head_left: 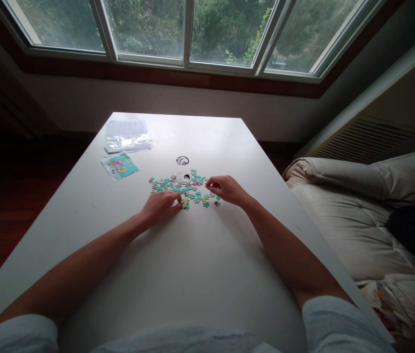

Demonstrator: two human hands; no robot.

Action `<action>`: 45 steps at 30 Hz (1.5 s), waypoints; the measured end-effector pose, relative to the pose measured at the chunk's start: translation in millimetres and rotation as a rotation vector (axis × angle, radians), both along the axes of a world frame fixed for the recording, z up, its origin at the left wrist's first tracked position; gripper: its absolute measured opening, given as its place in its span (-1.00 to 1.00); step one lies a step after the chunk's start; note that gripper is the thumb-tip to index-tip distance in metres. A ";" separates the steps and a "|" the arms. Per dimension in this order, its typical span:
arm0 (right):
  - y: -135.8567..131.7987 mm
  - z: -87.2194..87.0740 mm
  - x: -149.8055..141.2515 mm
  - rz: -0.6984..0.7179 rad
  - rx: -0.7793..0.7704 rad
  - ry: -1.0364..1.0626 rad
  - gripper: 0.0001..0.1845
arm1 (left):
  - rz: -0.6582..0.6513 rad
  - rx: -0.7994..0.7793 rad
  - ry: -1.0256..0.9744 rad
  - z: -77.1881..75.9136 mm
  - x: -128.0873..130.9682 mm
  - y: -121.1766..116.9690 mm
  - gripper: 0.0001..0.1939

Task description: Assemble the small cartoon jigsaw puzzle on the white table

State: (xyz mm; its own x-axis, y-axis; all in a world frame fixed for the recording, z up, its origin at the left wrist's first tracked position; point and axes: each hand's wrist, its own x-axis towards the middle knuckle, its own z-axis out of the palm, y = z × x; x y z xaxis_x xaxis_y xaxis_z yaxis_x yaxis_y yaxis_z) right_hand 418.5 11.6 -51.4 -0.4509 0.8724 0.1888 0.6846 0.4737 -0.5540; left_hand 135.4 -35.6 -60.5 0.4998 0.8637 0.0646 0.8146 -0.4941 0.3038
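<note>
Teal, yellow and pink jigsaw pieces [167,185] lie scattered in a loose patch on the white table [185,274]. At the near edge of the patch, my left hand [160,205] has its fingertips closed against a small yellow-green cluster of jigsaw pieces [185,203]. Over the right side of the patch is my right hand [226,189], thumb and fingers pinched together; whatever may be between them is too small to make out. A round tin-like object [183,178] with a dark opening sits among the pieces at the far side.
Beyond the patch is a round hole-like disc [182,160] in the tabletop. A colourful picture sheet [122,165] and a clear plastic packet [128,136] lie at the back left. A cream sofa [347,220] stands beside the table's right edge, and a window [152,29] is ahead.
</note>
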 end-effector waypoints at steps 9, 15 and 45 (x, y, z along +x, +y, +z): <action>-13.2 11.8 2.4 0.204 -0.165 -0.228 -0.86 | -0.007 0.016 0.003 -1.8 -1.4 2.2 -0.83; -22.0 1.1 -10.6 0.131 -0.042 -0.325 -0.81 | -0.014 0.008 0.000 -0.1 -2.0 2.6 -0.84; -31.8 0.4 -34.2 0.330 -0.213 0.016 -0.91 | -0.071 0.104 0.007 -1.8 -3.9 4.6 -0.84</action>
